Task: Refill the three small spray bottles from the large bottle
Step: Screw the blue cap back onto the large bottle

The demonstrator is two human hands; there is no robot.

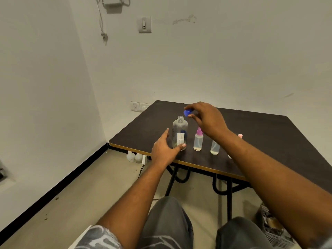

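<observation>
— Near the middle of the frame, what is held by the right hand (206, 119)?
— A blue cap (187, 112) is pinched in its fingertips, just up and right of the open neck of the large bottle (180, 133), which stands upright on the dark surface (260, 133).
— And the left hand (162, 151)?
— It is spread open around the bottle's lower left side, with the thumb tip laid against the base. No firm grip can be made out.
— Where are the small spray bottles found?
— They are lined up right of the large one. The magenta-topped bottle (198, 141) comes first. The second bottle (215, 149) is partly hidden by the right forearm, and of the third bottle (240, 136) only a pink top is seen.
— How is the step best done?
— The cap is probably best set down well apart from the row, so nothing is knocked. The large bottle should then be gripped firmly. Little liquid seems left in it, so a steep tilt over narrow necks is likely needed.
</observation>
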